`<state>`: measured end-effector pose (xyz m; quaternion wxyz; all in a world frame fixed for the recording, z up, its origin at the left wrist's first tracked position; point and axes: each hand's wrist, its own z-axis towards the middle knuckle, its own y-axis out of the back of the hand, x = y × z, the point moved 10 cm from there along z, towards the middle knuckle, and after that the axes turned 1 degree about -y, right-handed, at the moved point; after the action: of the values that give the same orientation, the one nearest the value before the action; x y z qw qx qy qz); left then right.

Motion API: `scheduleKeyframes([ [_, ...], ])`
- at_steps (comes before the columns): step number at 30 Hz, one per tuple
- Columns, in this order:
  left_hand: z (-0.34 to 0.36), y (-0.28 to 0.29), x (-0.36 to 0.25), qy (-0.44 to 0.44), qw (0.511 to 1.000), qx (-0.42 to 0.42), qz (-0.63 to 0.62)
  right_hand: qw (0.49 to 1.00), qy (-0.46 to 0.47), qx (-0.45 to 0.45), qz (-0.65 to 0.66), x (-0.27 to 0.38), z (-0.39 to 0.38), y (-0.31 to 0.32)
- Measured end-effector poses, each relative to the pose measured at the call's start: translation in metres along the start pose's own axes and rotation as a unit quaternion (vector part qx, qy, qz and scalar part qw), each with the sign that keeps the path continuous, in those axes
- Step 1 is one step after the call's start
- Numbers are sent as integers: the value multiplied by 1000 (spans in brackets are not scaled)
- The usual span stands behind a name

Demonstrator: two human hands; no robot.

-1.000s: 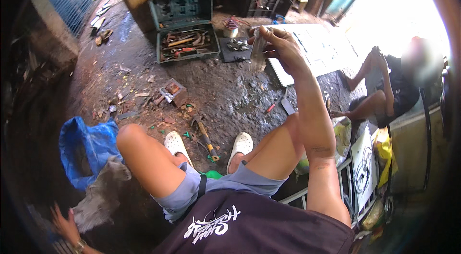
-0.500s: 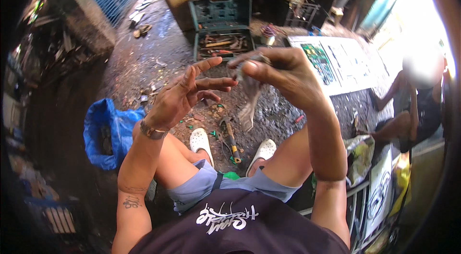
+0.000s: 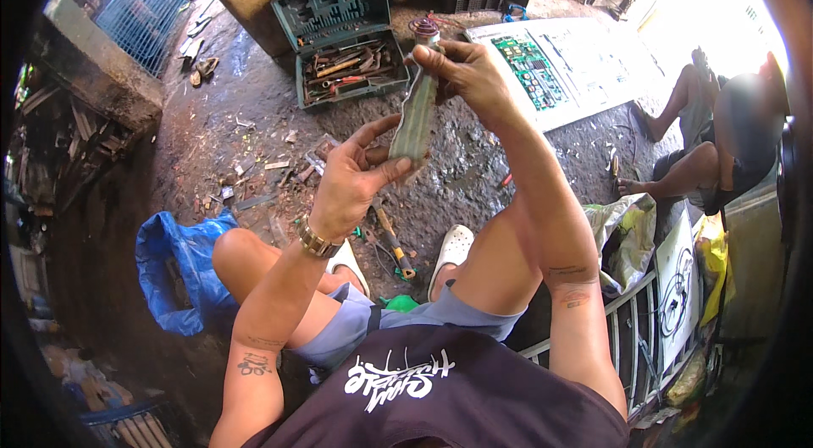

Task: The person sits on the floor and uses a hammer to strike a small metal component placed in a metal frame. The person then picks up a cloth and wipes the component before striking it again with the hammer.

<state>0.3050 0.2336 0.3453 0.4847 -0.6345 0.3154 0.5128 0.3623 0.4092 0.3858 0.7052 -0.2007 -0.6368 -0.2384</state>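
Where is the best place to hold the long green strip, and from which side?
Probably at its two ends, as now: the left hand pinches the lower end of the green strip from the left, the right hand the top. It is long, thin and held almost upright.

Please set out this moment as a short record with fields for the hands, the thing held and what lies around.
Left hand: left hand grips the lower end of the board, thumb across its face
Right hand: right hand pinches the upper end
Held thing: narrow greenish circuit board, seen nearly edge-on, with a copper coil at its top
Ground ahead: open green toolbox holding hand tools; white panel bearing a green circuit board
By the feet: screwdriver on dirty floor
Left side: blue bag
Right side: another person sitting
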Motion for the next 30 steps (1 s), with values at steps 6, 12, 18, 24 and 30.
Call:
scheduleKeyframes([
  [6, -5, 13, 10, -61, 997, -19, 46, 990, -110, -16, 83, -89, -1, -14],
  [12, -3, 57, 1, -48, 991, -69, -103, 990, -86, 15, 114, -100, -14, -30],
  [18, -8, 81, -13, -19, 963, -66, -262, 953, -154, 148, 215, -97, -49, -72],
  [24, -13, 74, -13, -8, 967, -42, -251, 987, -112, 113, 8, -85, -51, -68],
  [30, -25, 34, -4, 71, 956, 93, -269, 996, -79, 50, -15, -87, -38, -52],
])
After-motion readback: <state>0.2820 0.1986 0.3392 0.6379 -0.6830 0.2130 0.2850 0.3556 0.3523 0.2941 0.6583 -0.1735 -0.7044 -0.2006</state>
